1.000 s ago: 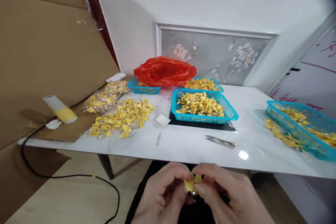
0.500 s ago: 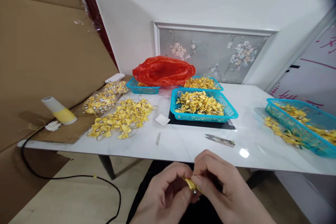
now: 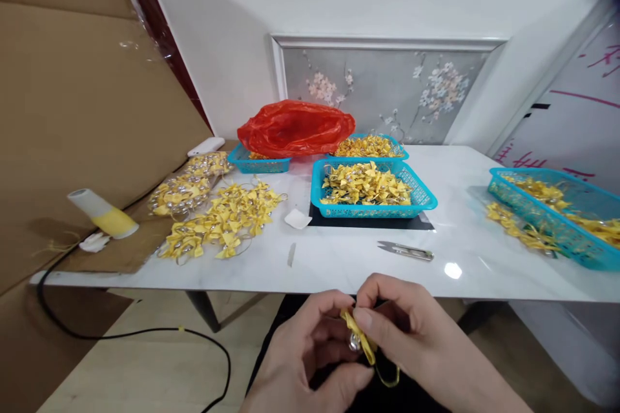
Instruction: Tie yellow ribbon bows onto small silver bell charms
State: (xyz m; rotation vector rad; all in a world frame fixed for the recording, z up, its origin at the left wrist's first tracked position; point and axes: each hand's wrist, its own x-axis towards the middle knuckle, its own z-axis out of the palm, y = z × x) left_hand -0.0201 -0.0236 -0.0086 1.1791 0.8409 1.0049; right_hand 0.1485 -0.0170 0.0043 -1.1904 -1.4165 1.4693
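In front of my lap, over the near table edge, a small yellow ribbon bow (image 3: 369,350) with a silver bell (image 3: 354,341) is between my hands. My right hand (image 3: 411,329) pinches the bow's upper end between thumb and index finger. My left hand (image 3: 310,348) is curled around the bow's other side, its index fingertip at the top and other fingers behind the bell. The left thumb sits lower, near the ribbon's bottom end. A thin yellow loop (image 3: 389,382) hangs below the bow. Thread snips (image 3: 405,250) lie on the table beyond my hands.
On the white table (image 3: 339,264), a blue basket (image 3: 372,210) holds many yellow bows. Loose bows (image 3: 227,219) form a pile at left. Further blue baskets stand behind and at right (image 3: 557,226). A red plastic bag (image 3: 295,129) and a thread cone (image 3: 104,213) are also there.
The bow has turned between my fingers, so its bell and hanging loop now show. My left thumb has moved down and away from the index finger. The view has shifted slightly.
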